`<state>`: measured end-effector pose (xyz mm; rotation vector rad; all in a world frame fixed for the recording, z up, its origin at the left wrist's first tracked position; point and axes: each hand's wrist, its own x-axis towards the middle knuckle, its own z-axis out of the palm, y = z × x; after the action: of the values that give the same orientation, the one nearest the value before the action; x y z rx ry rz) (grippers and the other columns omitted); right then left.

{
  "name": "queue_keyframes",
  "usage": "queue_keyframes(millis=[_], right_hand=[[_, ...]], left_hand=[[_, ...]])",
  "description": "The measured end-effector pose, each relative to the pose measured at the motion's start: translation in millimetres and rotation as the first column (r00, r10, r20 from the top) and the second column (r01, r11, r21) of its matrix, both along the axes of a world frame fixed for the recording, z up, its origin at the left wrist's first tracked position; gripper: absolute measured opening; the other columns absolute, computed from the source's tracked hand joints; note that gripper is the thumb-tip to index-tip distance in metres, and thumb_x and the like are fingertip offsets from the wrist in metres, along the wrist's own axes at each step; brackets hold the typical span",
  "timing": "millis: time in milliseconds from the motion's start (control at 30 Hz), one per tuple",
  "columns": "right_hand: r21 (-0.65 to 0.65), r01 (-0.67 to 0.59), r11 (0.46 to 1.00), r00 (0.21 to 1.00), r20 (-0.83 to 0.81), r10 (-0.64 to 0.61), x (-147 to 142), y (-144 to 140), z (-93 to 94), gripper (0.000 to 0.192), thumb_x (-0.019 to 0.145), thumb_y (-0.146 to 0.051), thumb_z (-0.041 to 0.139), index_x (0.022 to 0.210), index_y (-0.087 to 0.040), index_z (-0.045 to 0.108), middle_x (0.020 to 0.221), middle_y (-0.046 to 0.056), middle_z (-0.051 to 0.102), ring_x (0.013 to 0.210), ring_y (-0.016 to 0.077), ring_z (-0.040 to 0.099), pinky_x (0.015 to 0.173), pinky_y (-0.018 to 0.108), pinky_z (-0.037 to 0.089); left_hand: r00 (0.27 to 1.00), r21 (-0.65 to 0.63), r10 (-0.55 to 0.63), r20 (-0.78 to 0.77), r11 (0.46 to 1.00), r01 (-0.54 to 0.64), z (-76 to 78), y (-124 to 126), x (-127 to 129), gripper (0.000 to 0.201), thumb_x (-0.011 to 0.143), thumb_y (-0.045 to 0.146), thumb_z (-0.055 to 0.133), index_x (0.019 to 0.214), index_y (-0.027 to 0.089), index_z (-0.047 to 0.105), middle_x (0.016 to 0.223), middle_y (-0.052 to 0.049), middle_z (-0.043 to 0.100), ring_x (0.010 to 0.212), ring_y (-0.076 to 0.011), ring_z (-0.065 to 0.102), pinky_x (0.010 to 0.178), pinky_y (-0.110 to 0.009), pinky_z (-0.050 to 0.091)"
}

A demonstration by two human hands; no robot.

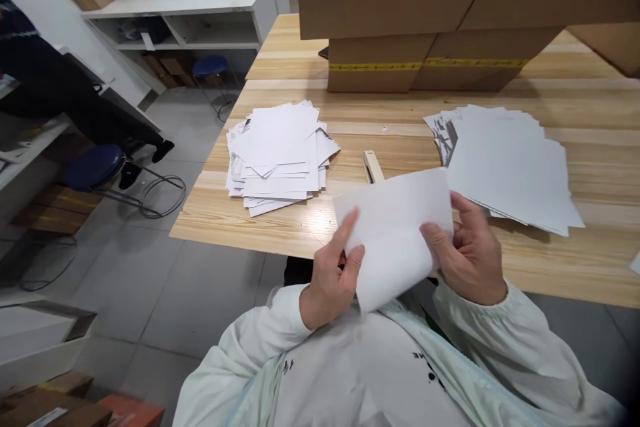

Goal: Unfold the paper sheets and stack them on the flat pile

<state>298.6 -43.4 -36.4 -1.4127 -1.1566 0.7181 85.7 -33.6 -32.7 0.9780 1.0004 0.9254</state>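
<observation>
I hold a folded white sheet of paper [395,233] in both hands over the near edge of the wooden table [280,227]. My left hand [333,277] pinches its left edge between thumb and fingers. Gripping the right side is my right hand [470,250]. A messy pile of folded white papers [277,157] lies on the table to the left. On the right spreads a stack of flat white sheets [505,163]. A beige stapler [371,165] rests between the two piles, just beyond the held sheet.
Large cardboard boxes [425,13] stand at the back of the table. Left of the table are blue stools [95,167], cables on the floor, white shelving [195,13] and a seated person's dark legs [75,107]. More boxes sit at the lower left.
</observation>
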Motion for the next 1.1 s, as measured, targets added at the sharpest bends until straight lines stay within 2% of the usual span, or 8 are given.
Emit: queue_keyframes(millis=[100, 200, 300, 433, 733, 833, 1000, 1100], right_hand=[[-0.197, -0.09, 0.976, 0.996, -0.01, 0.089, 32.8, -15.3, -12.4, 0.065, 0.086, -0.04, 0.069, 0.144, -0.021, 0.047, 0.077, 0.004, 0.072, 0.051, 0.0169, 0.062, 0.042, 0.026, 0.048], [-0.252, -0.006, 0.968, 0.996, 0.08, 0.027, 57.6, -19.6, -26.8, 0.066, 0.086, -0.039, 0.069, 0.145, -0.018, 0.049, 0.064, 0.0, 0.067, 0.045, 0.0141, 0.056, 0.037, 0.023, 0.041], [-0.201, 0.056, 0.978, 0.995, 0.091, -0.038, 68.7, -10.6, -39.7, 0.065, 0.085, -0.039, 0.069, 0.144, -0.018, 0.05, 0.066, 0.0, 0.068, 0.041, 0.0117, 0.051, 0.036, 0.023, 0.039], [-0.159, 0.031, 0.987, 0.999, 0.017, -0.028, 70.0, 10.7, -52.7, 0.063, 0.084, -0.041, 0.069, 0.141, -0.019, 0.051, 0.094, 0.009, 0.074, 0.052, 0.0134, 0.061, 0.044, 0.025, 0.047], [-0.06, 0.036, 0.998, 0.987, 0.158, -0.026, 66.7, 33.2, -60.8, 0.063, 0.081, -0.049, 0.07, 0.136, -0.022, 0.056, 0.091, 0.007, 0.075, 0.058, 0.0176, 0.062, 0.051, 0.031, 0.048], [-0.122, 0.071, 0.99, 0.865, 0.502, 0.0, 75.7, 18.8, -43.6, 0.058, 0.081, -0.05, 0.067, 0.132, -0.022, 0.061, 0.071, 0.003, 0.071, 0.049, 0.0181, 0.056, 0.046, 0.03, 0.037], [-0.07, 0.122, 0.99, 0.423, 0.906, 0.012, 93.5, -3.3, 33.4, 0.044, 0.092, -0.051, 0.052, 0.127, -0.03, 0.066, 0.07, 0.004, 0.069, 0.048, 0.0196, 0.051, 0.048, 0.033, 0.026], [0.052, 0.052, 0.997, 0.401, 0.913, -0.068, 81.4, 31.3, 75.5, 0.04, 0.099, -0.046, 0.043, 0.126, -0.029, 0.067, 0.074, 0.005, 0.069, 0.06, 0.0193, 0.058, 0.058, 0.035, 0.037]], left_hand=[[0.957, -0.151, -0.29, 0.018, 0.945, 0.289, -11.7, 5.6, 16.1, 0.035, 0.085, 0.037, 0.066, 0.113, 0.017, 0.075, 0.074, -0.005, 0.066, 0.062, -0.0133, 0.053, 0.061, -0.026, 0.049], [0.91, -0.321, -0.379, 0.17, 0.851, 0.415, -14.1, 18.7, 35.0, 0.03, 0.081, 0.025, 0.065, 0.108, 0.014, 0.072, 0.07, -0.001, 0.06, 0.06, -0.0105, 0.053, 0.058, -0.023, 0.048], [0.916, -0.336, -0.371, 0.15, 0.853, 0.4, -12.0, 32.4, 48.3, 0.03, 0.079, 0.017, 0.061, 0.108, 0.015, 0.068, 0.07, 0.001, 0.059, 0.062, -0.0106, 0.057, 0.062, -0.025, 0.051], [0.933, -0.344, -0.358, 0.032, 0.872, 0.347, -14.9, 48.4, 55.9, 0.034, 0.082, 0.014, 0.052, 0.114, 0.016, 0.063, 0.065, 0.003, 0.056, 0.055, -0.0102, 0.055, 0.056, -0.023, 0.047], [0.963, -0.178, -0.257, -0.075, 0.954, 0.241, -32.1, 72.8, 62.1, 0.033, 0.079, 0.008, 0.049, 0.105, 0.012, 0.067, 0.066, 0.002, 0.057, 0.054, -0.0072, 0.046, 0.056, -0.021, 0.034], [0.962, -0.175, -0.249, -0.116, 0.958, 0.227, -32.6, 74.3, 61.5, 0.033, 0.079, 0.008, 0.049, 0.106, 0.012, 0.067, 0.061, 0.004, 0.052, 0.05, -0.0068, 0.042, 0.053, -0.021, 0.03], [0.958, -0.182, -0.26, -0.12, 0.954, 0.236, -33.5, 75.9, 62.2, 0.034, 0.08, 0.008, 0.049, 0.108, 0.013, 0.067, 0.059, 0.004, 0.052, 0.05, -0.0078, 0.043, 0.052, -0.022, 0.029], [0.956, -0.189, -0.264, -0.126, 0.953, 0.238, -33.7, 77.6, 63.9, 0.033, 0.08, 0.008, 0.049, 0.107, 0.013, 0.067, 0.056, 0.004, 0.05, 0.047, -0.0078, 0.042, 0.051, -0.022, 0.029]])
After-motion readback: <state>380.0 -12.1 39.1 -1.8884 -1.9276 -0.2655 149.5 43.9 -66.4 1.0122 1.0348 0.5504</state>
